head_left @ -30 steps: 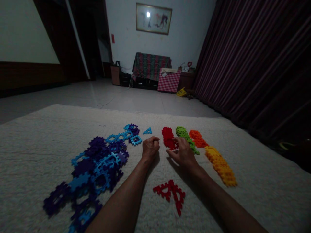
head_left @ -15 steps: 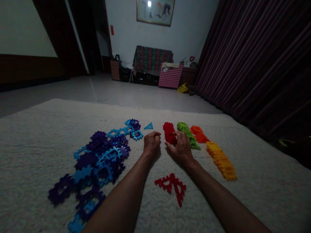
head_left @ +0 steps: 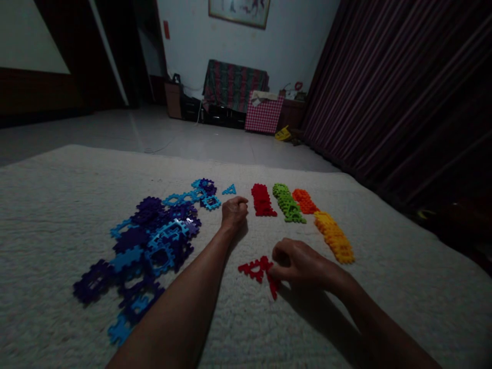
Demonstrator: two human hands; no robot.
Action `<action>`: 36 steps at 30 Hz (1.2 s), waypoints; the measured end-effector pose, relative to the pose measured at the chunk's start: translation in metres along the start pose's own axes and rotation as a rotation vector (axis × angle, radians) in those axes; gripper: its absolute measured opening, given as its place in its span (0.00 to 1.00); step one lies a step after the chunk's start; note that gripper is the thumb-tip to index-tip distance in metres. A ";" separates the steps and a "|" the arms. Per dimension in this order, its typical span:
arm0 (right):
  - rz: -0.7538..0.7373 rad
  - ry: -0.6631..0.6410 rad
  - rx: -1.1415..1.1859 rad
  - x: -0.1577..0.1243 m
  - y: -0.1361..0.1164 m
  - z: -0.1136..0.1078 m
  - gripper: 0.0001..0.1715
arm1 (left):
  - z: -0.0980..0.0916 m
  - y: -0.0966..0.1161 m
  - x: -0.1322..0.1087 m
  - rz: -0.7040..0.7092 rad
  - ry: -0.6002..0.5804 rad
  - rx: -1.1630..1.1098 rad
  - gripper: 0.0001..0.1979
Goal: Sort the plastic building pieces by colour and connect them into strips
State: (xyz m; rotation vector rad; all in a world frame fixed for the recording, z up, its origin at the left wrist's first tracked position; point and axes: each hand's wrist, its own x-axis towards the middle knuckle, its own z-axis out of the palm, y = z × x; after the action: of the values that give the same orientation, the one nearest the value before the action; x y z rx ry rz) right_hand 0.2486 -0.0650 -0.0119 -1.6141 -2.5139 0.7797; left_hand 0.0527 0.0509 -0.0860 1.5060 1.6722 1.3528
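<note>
My right hand [head_left: 295,264] is at the two red toothed triangle pieces near the front, its thumb and fingers pinched on the edge of the right red triangle piece [head_left: 272,286]. That piece looks narrow, as if tilted, and is partly hidden by the fingers. Touching or close beside it lies the left red triangle piece [head_left: 253,269]. My left hand [head_left: 235,211] rests on the cloth as a closed fist, with no piece showing in it. It lies just left of the row of overlapping red toothed pieces [head_left: 262,200]. A small light-blue triangle piece [head_left: 229,189] lies beyond it.
Purple and blue toothed pieces [head_left: 132,246] spread in a loose heap at the left. Rows of green pieces [head_left: 287,202], orange pieces [head_left: 305,201] and yellow pieces [head_left: 333,237] lie to the right on the pale quilted cloth [head_left: 215,328]. A dark curtain [head_left: 369,87] hangs at the right.
My right hand has left the red row, moved back toward me and closed on the right red triangle piece. My left fist stays near its place. The view has tilted down slightly.
</note>
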 end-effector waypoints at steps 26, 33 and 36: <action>-0.049 0.289 0.043 0.013 0.045 -0.033 0.20 | -0.002 0.004 -0.002 0.005 -0.003 0.005 0.17; -0.132 0.119 -0.092 0.016 0.047 -0.014 0.24 | -0.004 0.006 -0.003 -0.003 -0.007 0.005 0.17; -0.091 0.141 -0.153 0.016 0.036 -0.010 0.09 | -0.003 0.005 -0.002 0.006 -0.003 0.007 0.17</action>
State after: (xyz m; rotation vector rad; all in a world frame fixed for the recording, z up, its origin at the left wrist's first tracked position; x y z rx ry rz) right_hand 0.2740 -0.0354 -0.0227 -1.5235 -2.5794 0.4570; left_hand 0.0527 0.0473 -0.0812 1.5169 1.6739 1.3483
